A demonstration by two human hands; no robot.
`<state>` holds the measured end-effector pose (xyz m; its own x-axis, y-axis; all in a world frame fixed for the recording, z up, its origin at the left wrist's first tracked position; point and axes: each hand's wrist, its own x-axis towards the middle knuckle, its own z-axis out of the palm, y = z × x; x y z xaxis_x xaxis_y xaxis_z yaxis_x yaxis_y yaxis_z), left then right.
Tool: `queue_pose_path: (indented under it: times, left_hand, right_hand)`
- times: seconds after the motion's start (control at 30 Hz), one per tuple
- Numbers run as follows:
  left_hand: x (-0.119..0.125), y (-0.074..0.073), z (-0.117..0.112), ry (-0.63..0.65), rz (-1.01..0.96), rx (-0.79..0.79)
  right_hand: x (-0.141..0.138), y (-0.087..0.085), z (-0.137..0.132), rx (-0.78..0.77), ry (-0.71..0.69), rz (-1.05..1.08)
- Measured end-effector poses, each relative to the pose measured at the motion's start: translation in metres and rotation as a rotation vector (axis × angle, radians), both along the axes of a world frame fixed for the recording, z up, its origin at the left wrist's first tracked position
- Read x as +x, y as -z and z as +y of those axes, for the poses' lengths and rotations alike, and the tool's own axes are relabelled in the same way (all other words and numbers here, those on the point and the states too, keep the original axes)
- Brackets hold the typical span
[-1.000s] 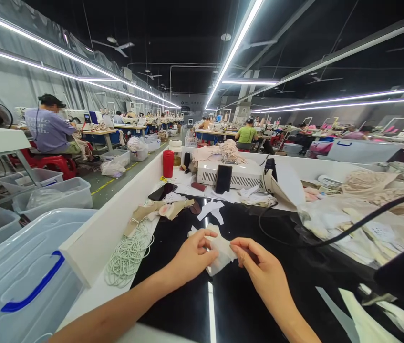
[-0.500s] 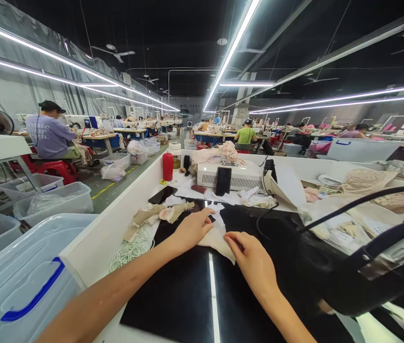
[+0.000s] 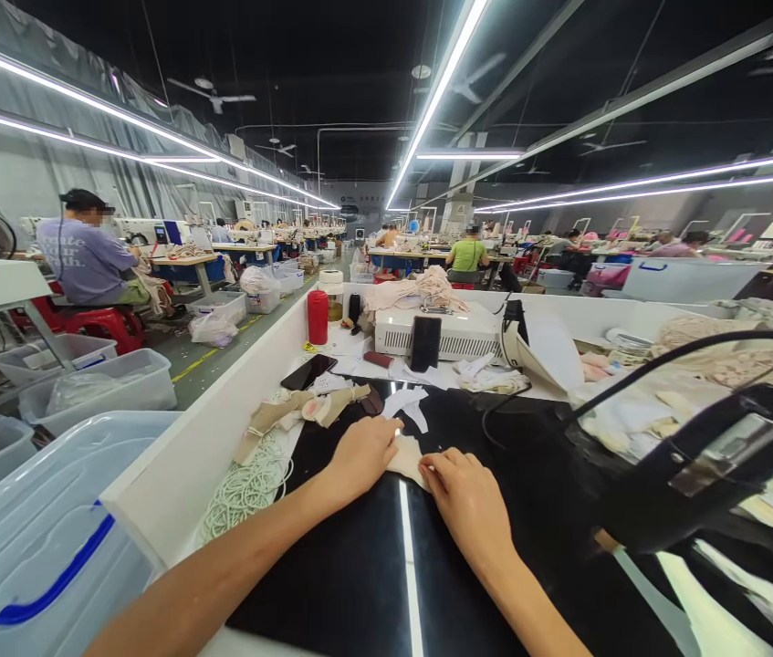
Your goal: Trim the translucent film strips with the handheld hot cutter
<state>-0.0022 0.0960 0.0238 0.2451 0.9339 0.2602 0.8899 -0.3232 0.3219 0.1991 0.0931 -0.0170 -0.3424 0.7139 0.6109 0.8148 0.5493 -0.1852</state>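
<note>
A small cream fabric piece point(image 3: 405, 458) is stretched between my two hands over the glossy black tabletop point(image 3: 331, 566). My left hand point(image 3: 364, 453) pinches its left edge, fingers closed. On the opposite edge, my right hand point(image 3: 466, 488) grips it between thumb and forefinger. Just beyond the fabric lies a white cut piece point(image 3: 408, 403), apart from both hands. Left of my left hand are a tangle of pale green cord point(image 3: 249, 484) and some beige fabric scraps point(image 3: 331, 404).
A black machine arm point(image 3: 687, 474) with a cable stands close on the right. At the back are a white box unit point(image 3: 386, 328), a phone on its stand point(image 3: 425, 342) and a red canister point(image 3: 318, 318). A lidded plastic bin point(image 3: 50, 511) sits left. Co-workers sit farther off.
The white piece now lies flat beyond the cream fabric, separate from it. My right hand has moved slightly left and closer to my left hand.
</note>
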Motion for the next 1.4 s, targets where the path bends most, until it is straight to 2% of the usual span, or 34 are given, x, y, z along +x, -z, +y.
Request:
queue_pose_path:
  times: [0.13,0.27,0.4,0.5,0.6,0.73,0.83,0.97,1.07,1.23,1.4]
  left_hand:
    - [-0.004,-0.002,-0.001,-0.011,0.037,0.053]
    - [-0.013,-0.007,-0.003,0.02,0.01,0.132]
    - [-0.021,-0.011,-0.003,0.069,-0.043,0.226]
    - [-0.017,-0.014,-0.01,0.132,-0.063,0.27]
    - [0.001,-0.014,-0.025,0.216,-0.056,0.274]
    - [0.04,-0.011,-0.052,0.356,-0.036,0.222]
    - [0.073,-0.007,-0.073,0.462,-0.026,0.143]
    - [0.108,-0.002,-0.095,0.6,-0.041,0.13]
    - [0.123,0.001,-0.101,0.64,-0.017,0.148]
    - [0.13,0.002,-0.103,0.66,0.042,0.181]
    - [0.129,0.006,-0.105,0.671,0.041,0.211]
  right_hand:
    - [-0.003,-0.011,-0.007,-0.003,-0.019,0.045]
    - [0.003,-0.032,-0.034,-0.02,-0.074,0.077]
    - [0.028,-0.046,-0.078,-0.08,-0.152,0.076]
    - [0.062,-0.048,-0.112,-0.14,-0.168,0.076]
    - [0.109,-0.045,-0.136,-0.185,-0.097,0.093]
    - [0.173,-0.04,-0.153,-0.177,0.079,0.139]
    - [0.201,-0.033,-0.162,-0.174,0.16,0.153]
    - [0.207,-0.018,-0.173,-0.123,0.135,0.042]
    - [0.203,-0.006,-0.176,-0.032,0.111,-0.128]
    - [0.203,0.01,-0.173,0.084,0.121,-0.204]
    - [0.198,0.01,-0.171,0.173,0.126,-0.165]
